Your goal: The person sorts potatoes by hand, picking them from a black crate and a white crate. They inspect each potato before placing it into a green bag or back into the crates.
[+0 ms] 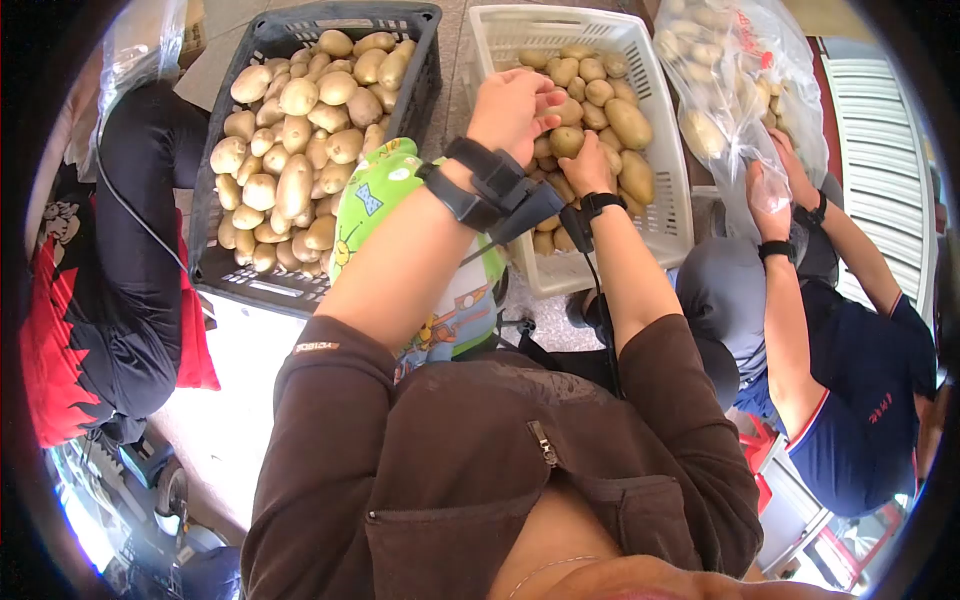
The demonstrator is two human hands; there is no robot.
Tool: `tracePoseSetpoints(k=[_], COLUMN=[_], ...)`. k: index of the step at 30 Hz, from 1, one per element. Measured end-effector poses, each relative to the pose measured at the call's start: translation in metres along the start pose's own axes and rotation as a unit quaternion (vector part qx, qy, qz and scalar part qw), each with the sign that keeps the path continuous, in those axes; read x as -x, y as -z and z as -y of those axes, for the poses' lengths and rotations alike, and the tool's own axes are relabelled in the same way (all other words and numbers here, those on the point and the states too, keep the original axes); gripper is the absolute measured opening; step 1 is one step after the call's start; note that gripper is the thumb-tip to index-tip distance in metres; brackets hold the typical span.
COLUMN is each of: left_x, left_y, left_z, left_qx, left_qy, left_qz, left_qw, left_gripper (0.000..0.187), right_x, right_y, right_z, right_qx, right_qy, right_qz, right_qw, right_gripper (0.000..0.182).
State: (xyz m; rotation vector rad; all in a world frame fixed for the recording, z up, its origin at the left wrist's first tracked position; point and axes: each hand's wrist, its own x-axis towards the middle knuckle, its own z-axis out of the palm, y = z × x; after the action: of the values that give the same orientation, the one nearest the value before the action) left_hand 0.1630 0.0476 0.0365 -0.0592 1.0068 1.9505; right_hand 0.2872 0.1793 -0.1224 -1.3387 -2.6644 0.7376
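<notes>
Brown top (pixel 450 450) worn nearest lens. Potato (pixel 566 141) touched by right hand (pixel 592 168), pinch can't be told; left hand (pixel 505 115) held beside it, fingers loosely parted. White crate (pixel 676 200) set beneath both, seemingly for easy reach.

head-worn view, facing forward and down

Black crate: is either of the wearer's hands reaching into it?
No, the left hand and right hand are both at the white crate, apart from the black crate.
</notes>
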Motion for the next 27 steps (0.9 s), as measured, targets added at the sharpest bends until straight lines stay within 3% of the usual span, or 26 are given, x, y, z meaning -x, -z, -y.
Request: tracePoseSetpoints(k=[5, 9, 12, 13, 15, 19, 23, 24, 26, 27], left_x=[0.000, -0.005, -0.007, -0.008, -0.008, -0.008, -0.009, -0.008, -0.005, -0.002], left_y=[-0.005, -0.005, -0.004, -0.002, -0.002, 0.000, -0.001, -0.003, -0.008, -0.008], left_z=[-0.002, 0.000, 0.001, 0.002, 0.002, 0.004, 0.009, 0.010, 0.011, 0.010], left_qx=[-0.007, -0.008, -0.015, -0.015, -0.016, -0.023, -0.046, -0.058, -0.082, -0.060], left_qy=[0.007, 0.010, 0.007, 0.006, 0.003, 0.006, 0.020, 0.022, 0.024, 0.049], left_qz=[-0.020, -0.011, -0.018, -0.020, -0.020, -0.020, -0.024, -0.040, -0.073, -0.033], left_qw=[1.000, 1.000, 1.000, 1.000, 1.000, 1.000, 0.998, 0.997, 0.994, 0.996], left_gripper=[0.016, 0.016, 0.017, 0.017, 0.016, 0.017, 0.018, 0.020, 0.025, 0.028], right_x=[-0.012, -0.018, -0.018, -0.015, -0.005, 0.013, 0.029, 0.031, 0.038, 0.041], right_y=[0.006, 0.010, 0.011, 0.015, 0.025, 0.028, 0.058, 0.067, 0.088, 0.098], right_z=[0.010, 0.006, 0.000, 0.002, 0.003, -0.008, 0.020, 0.029, 0.049, 0.058], right_qx=[0.070, 0.097, 0.043, -0.102, -0.376, -0.618, -0.676, -0.713, -0.714, -0.712], right_qy=[-0.040, -0.011, -0.024, -0.114, -0.280, -0.285, -0.214, -0.181, -0.103, -0.064], right_qz=[0.062, 0.073, 0.077, 0.133, 0.229, 0.246, 0.212, 0.203, 0.151, 0.124], right_qw=[0.995, 0.993, 0.996, 0.979, 0.853, 0.690, 0.673, 0.646, 0.676, 0.688], right_gripper=[0.061, 0.061, 0.063, 0.063, 0.064, 0.062, 0.057, 0.048, 0.040, 0.036])
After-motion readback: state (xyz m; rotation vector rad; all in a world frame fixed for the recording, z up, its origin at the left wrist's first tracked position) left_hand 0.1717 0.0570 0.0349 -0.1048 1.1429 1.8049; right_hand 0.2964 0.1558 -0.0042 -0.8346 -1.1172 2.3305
